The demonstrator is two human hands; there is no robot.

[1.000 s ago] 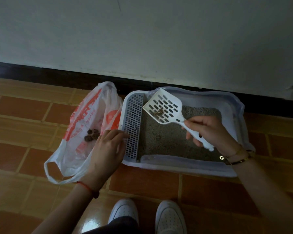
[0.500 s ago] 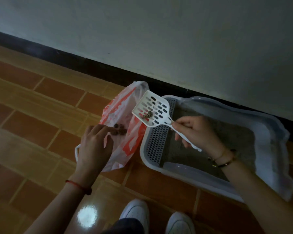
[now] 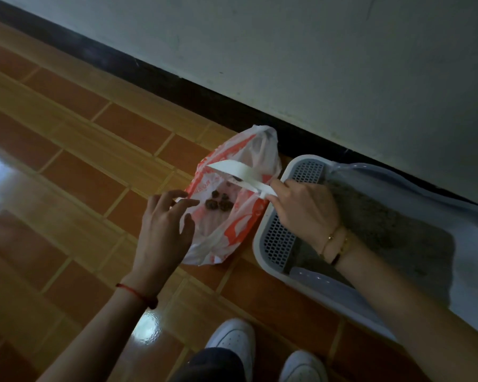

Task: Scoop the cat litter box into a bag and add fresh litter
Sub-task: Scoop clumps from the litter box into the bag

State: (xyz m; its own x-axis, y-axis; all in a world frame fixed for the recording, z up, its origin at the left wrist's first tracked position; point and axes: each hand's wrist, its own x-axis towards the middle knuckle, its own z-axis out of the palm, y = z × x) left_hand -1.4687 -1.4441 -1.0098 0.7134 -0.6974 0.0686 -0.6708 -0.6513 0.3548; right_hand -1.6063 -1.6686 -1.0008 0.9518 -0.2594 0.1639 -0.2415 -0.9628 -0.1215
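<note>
A white slotted scoop point(image 3: 236, 171) is turned on its side over the open red-and-white plastic bag point(image 3: 240, 227). My right hand point(image 3: 304, 209) grips the scoop's handle. Several dark clumps point(image 3: 218, 202) lie inside the bag. My left hand point(image 3: 163, 230) holds the bag's near-left edge between thumb and fingers, keeping its mouth open. The white litter box point(image 3: 271, 238), with a perforated step at its left end and grey litter point(image 3: 384, 224) inside, sits on the floor just right of the bag.
A white wall with a dark skirting point(image 3: 177, 86) runs behind the bag and box. The floor is orange-brown tile point(image 3: 66, 175). My two white shoes point(image 3: 232, 340) stand at the bottom, close to the box's front edge.
My right hand has carried the scoop left from over the litter box to over the bag and tipped it sideways. My left hand shifted along the bag's edge. The camera view swung left.
</note>
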